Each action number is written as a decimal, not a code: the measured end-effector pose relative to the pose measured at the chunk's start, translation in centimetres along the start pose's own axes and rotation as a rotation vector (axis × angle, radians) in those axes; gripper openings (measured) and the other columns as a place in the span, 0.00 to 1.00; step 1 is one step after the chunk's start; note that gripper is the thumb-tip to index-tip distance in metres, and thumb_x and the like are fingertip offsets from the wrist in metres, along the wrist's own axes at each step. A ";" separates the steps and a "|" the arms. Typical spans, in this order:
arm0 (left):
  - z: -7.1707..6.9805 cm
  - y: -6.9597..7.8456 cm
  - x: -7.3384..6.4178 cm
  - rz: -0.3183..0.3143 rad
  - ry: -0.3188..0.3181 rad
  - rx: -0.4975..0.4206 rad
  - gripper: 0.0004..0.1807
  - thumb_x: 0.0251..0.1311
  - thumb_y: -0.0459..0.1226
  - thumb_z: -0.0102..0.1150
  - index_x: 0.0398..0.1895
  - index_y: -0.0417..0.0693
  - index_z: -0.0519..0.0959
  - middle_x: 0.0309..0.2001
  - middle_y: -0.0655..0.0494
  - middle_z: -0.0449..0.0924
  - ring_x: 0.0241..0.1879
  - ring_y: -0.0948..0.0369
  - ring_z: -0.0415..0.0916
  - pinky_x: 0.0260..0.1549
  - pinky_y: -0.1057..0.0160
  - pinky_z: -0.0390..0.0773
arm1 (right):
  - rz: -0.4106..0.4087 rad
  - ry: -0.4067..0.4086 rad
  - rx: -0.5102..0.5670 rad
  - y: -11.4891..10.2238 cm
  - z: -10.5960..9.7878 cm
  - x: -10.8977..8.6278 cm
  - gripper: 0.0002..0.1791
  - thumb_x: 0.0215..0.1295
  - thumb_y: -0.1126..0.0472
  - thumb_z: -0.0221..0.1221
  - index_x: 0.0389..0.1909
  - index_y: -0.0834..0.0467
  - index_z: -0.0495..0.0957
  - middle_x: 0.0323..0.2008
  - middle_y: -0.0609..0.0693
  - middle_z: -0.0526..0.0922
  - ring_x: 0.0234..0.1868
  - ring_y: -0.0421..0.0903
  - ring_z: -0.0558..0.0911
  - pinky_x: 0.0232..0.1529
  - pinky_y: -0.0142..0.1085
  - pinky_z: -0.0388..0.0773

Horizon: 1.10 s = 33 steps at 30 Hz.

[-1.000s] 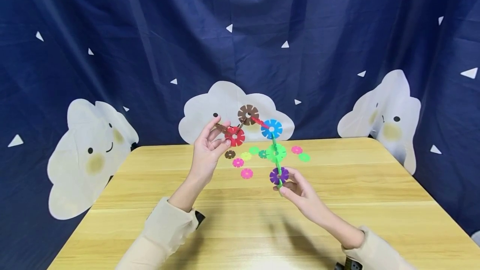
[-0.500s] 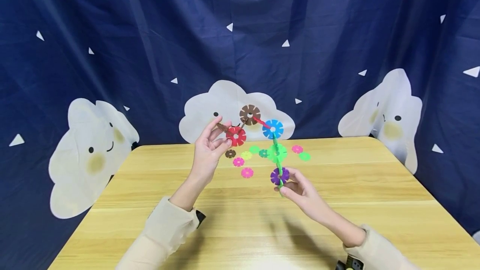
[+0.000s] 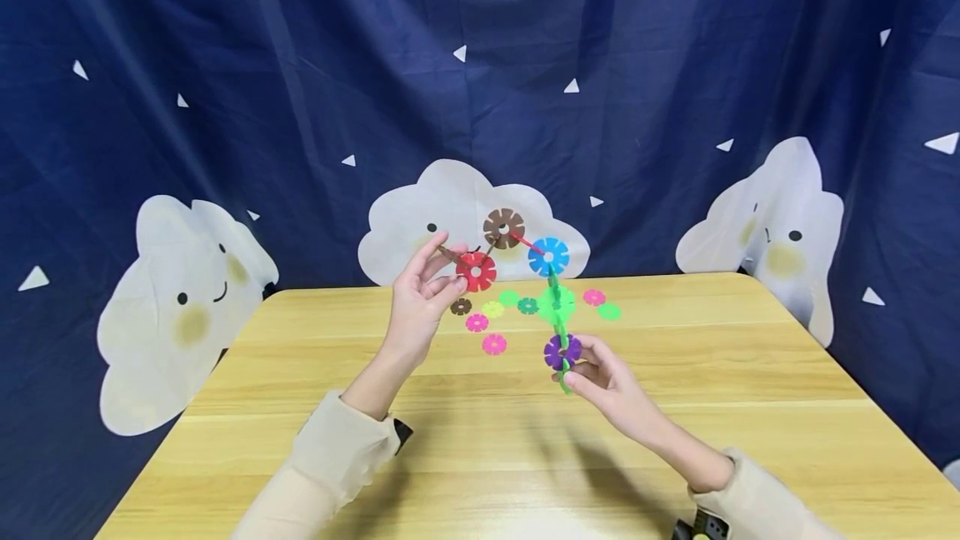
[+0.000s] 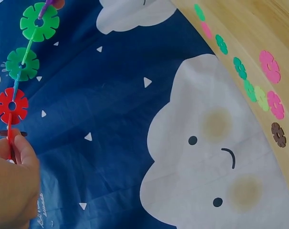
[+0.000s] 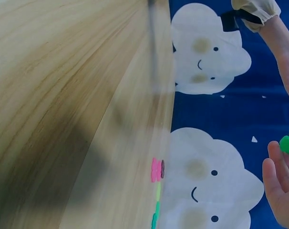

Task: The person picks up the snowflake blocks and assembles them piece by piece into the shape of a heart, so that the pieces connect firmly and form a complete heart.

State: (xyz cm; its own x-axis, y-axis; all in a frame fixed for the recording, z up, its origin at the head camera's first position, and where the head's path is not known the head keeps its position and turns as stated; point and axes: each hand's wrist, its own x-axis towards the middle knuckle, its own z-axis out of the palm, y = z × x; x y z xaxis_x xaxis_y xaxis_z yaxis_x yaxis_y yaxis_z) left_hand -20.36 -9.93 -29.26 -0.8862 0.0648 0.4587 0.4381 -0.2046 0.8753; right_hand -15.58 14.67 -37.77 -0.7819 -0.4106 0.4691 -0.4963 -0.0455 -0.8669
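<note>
A chain of slotted snowflake discs hangs in the air over the table, stretched between both hands. In the head view my left hand (image 3: pixel 415 313) pinches its left end, at a brown disc seen edge-on beside a red disc (image 3: pixel 486 278). From there the chain arches through another brown disc (image 3: pixel 493 227), a red edge-on piece and a blue disc (image 3: pixel 549 245), then drops past a bright green disc (image 3: pixel 567 305) to a purple disc (image 3: pixel 553 352). My right hand (image 3: pixel 621 394) grips the lower right end, thumb against an edge-on green disc (image 3: pixel 565 383).
Loose discs lie flat on the wooden table (image 3: pixel 480 448) behind the chain, among them a pink disc (image 3: pixel 487 347), a dark brown disc (image 3: pixel 454 307) and a light green disc (image 3: pixel 610 312). A dark blue curtain (image 3: pixel 420 48) with cloud prints hangs along the table's far edge.
Both hands and the chain have shifted slightly to the right. The chain has turned a little, its upper red piece looking thinner. Both grips look the same.
</note>
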 end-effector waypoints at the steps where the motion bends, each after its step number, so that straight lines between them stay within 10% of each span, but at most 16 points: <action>1: -0.1 0.0 0.0 0.000 -0.003 0.000 0.33 0.53 0.18 0.51 0.65 0.39 0.60 0.53 0.41 0.72 0.40 0.61 0.78 0.40 0.69 0.77 | 0.002 0.001 0.002 0.0 0.0 0.0 0.18 0.64 0.74 0.48 0.53 0.74 0.60 0.47 0.37 0.77 0.44 0.39 0.79 0.42 0.31 0.78; 14: -0.1 -0.1 -0.2 0.037 -0.037 0.000 0.18 0.54 0.18 0.49 0.49 0.32 0.69 0.38 0.62 0.78 0.34 0.64 0.78 0.38 0.68 0.78 | 0.041 -0.016 0.030 1.2 -0.4 0.2 0.20 0.68 0.72 0.41 0.57 0.77 0.54 0.47 0.38 0.76 0.45 0.36 0.78 0.46 0.30 0.76; 21: 0.1 0.2 -0.4 0.057 -0.011 0.077 0.11 0.55 0.20 0.51 0.41 0.22 0.69 0.31 0.66 0.79 0.32 0.69 0.78 0.37 0.70 0.77 | 0.154 -0.035 -0.021 1.4 -0.9 0.3 0.22 0.69 0.67 0.43 0.61 0.73 0.55 0.49 0.74 0.70 0.45 0.39 0.79 0.43 0.33 0.77; 25: 0.3 0.3 -0.5 0.096 -0.021 0.111 0.09 0.55 0.21 0.53 0.39 0.24 0.72 0.30 0.68 0.80 0.31 0.69 0.78 0.34 0.71 0.77 | 0.226 -0.057 -0.032 1.5 -1.2 0.2 0.26 0.70 0.65 0.43 0.64 0.73 0.51 0.51 0.75 0.68 0.46 0.36 0.78 0.43 0.40 0.77; 33: 0.9 0.1 -0.3 0.257 -0.037 0.312 0.05 0.50 0.23 0.60 0.32 0.28 0.79 0.44 0.45 0.73 0.44 0.61 0.71 0.43 0.68 0.74 | 0.284 -0.055 -0.218 1.3 -1.2 0.8 0.26 0.68 0.65 0.47 0.60 0.78 0.56 0.50 0.72 0.72 0.49 0.51 0.77 0.46 0.39 0.77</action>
State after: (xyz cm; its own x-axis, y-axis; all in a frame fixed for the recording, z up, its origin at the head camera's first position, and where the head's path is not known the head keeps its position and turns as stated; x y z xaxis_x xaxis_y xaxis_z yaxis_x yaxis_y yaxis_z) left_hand -19.89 -9.04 -29.22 -0.7383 0.0862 0.6689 0.6745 0.0868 0.7332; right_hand -17.29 15.34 -38.33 -0.8816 -0.4275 0.2002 -0.3361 0.2706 -0.9021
